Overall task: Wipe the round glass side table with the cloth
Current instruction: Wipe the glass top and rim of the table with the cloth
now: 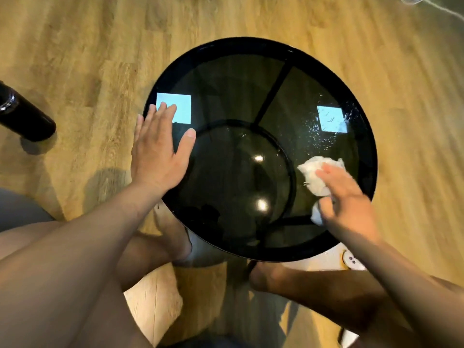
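A: Where is the cloth?
B: Bunched under the right hand, fingers curled over it, on the right side of the glass table. The left hand lies spread flat on its left edge.
A: Risks?
B: The droplets beyond the cloth may smear, and a hard push could tip the table.
A: The room?
B: Dark glass mirroring 2 square lights, a wooden floor, and a black bottle to the left.

I see a light brown wood floor all around. On the left, a shiny black bottle is on the floor with a dark shadow beside it. In the top right corner, a thin white cord runs across the floor. Low on the right, a white thing with two small dark dots peeks out. A grey patch sits at the left edge.
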Motion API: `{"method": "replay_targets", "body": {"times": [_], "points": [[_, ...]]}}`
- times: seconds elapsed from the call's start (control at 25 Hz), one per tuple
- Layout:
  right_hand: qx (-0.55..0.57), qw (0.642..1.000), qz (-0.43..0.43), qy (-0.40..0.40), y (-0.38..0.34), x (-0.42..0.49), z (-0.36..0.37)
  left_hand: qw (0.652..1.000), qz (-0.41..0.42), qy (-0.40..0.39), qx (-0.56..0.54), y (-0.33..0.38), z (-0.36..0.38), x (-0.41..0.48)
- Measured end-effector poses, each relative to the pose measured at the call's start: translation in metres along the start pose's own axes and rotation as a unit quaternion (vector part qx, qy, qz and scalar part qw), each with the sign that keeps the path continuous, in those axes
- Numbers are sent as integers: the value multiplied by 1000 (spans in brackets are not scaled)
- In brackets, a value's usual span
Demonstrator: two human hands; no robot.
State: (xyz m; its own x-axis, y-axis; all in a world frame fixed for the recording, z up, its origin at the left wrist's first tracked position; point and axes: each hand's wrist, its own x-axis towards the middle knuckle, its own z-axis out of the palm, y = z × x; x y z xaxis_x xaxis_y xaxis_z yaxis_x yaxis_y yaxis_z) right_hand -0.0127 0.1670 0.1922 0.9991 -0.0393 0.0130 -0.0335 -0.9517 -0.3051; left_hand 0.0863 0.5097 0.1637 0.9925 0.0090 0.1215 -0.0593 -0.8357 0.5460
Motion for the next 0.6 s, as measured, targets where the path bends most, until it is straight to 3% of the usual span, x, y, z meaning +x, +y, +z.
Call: {"method": "replay_targets", "body": {"times": [0.12,0.24,0.36,0.48,0.6], "points": [[-20,982,183,40,34,52,-17,1000,-2,14,-25,-1,1,1],[-27,975,209,67,-11,61,-2,999,2,28,-41,-1,4,1],[5,1000,17,24,-126,29,52,998,7,32,-51,-1,3,2],[55,988,-136,-42,-216,20,85,997,5,37,-74,1,0,-1],[53,965,-247,-67,-154,23,59,997,8,27,-74,0,0,0]]}}
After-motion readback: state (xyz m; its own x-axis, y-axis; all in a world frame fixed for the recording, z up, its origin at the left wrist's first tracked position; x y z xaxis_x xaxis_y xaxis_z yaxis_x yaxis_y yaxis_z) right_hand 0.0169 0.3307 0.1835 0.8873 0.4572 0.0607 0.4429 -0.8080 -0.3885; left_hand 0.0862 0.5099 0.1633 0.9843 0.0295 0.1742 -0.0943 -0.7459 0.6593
